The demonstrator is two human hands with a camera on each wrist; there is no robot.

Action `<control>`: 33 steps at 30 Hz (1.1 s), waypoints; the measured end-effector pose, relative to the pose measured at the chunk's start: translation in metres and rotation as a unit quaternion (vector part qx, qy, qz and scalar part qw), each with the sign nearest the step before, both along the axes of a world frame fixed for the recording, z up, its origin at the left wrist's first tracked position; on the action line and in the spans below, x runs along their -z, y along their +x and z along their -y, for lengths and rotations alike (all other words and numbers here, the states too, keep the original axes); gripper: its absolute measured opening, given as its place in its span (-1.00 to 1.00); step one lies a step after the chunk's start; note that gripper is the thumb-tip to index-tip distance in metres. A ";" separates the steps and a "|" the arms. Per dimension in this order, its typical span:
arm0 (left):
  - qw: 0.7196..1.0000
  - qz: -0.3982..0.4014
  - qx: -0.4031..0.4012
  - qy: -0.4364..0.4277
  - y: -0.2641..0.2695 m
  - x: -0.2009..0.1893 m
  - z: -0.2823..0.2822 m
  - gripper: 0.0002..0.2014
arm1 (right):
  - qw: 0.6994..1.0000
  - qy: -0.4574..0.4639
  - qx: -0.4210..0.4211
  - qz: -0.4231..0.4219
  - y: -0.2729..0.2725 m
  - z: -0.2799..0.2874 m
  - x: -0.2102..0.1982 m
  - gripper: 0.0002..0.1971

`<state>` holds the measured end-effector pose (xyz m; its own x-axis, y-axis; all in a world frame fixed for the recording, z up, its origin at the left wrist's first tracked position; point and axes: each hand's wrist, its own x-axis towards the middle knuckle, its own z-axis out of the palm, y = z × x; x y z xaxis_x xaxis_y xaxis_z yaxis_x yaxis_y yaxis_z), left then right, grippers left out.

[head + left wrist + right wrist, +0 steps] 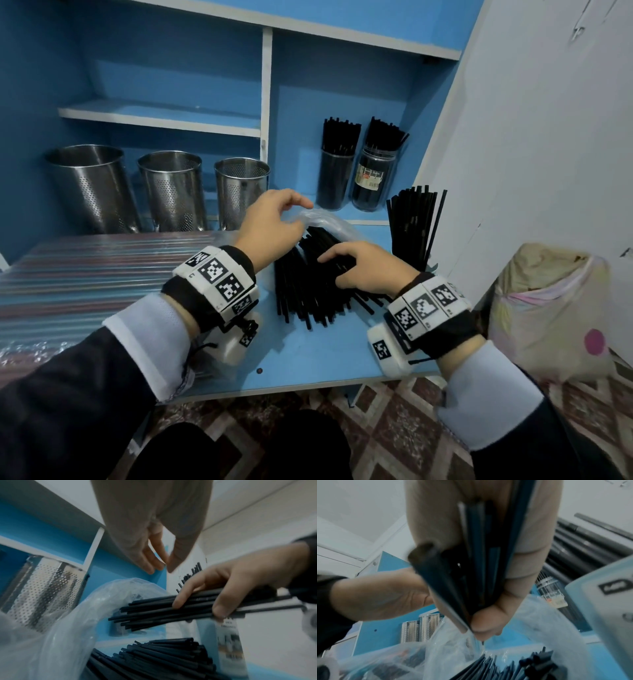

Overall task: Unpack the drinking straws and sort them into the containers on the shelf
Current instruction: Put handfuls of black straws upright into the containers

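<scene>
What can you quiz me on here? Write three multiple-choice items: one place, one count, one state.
1. Where on the shelf do the straw-filled jars stand? A) left compartment B) right compartment C) top board
2. How many perforated steel containers are there? A) two B) three C) five
3. What is the right hand doing? A) lying flat B) gripping black straws C) lifting a jar

B: they stand to the right of the steel containers.
B: three stand in a row.
B: its fingers curl round a bundle.
</scene>
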<state>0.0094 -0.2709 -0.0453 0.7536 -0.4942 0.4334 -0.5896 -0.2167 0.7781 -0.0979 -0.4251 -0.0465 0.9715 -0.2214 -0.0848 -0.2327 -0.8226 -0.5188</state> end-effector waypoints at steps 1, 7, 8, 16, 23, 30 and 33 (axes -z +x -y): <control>0.999 0.014 0.051 -0.001 -0.005 0.001 0.001 -0.66 | 1.000 -0.005 -0.006 -0.002 -0.007 0.002 -0.005 -0.55; 0.934 0.193 0.198 0.226 -0.018 0.009 0.018 -0.14 | 0.998 -0.037 -0.049 -0.021 -0.038 0.007 -0.030 -0.53; 0.924 0.211 0.213 0.239 -0.022 0.009 0.024 -0.13 | 0.997 -0.042 -0.058 -0.023 -0.044 0.007 -0.033 -0.53; 0.940 0.224 0.175 0.188 -0.028 0.016 0.053 -0.81 | 0.987 -0.070 -0.036 0.144 -0.078 0.019 -0.055 -0.66; 0.981 0.049 0.178 0.063 -0.040 0.015 0.063 -0.74 | 0.859 -0.103 0.134 0.484 -0.092 0.027 -0.085 -0.83; 0.954 -0.116 0.277 -0.007 -0.079 0.026 0.085 -0.75 | 0.898 -0.031 -0.001 0.439 -0.079 0.012 -0.074 -0.72; 0.937 -0.172 0.301 -0.042 -0.092 0.032 0.089 -0.73 | 0.936 -0.035 -0.031 0.350 -0.077 0.010 -0.057 -0.76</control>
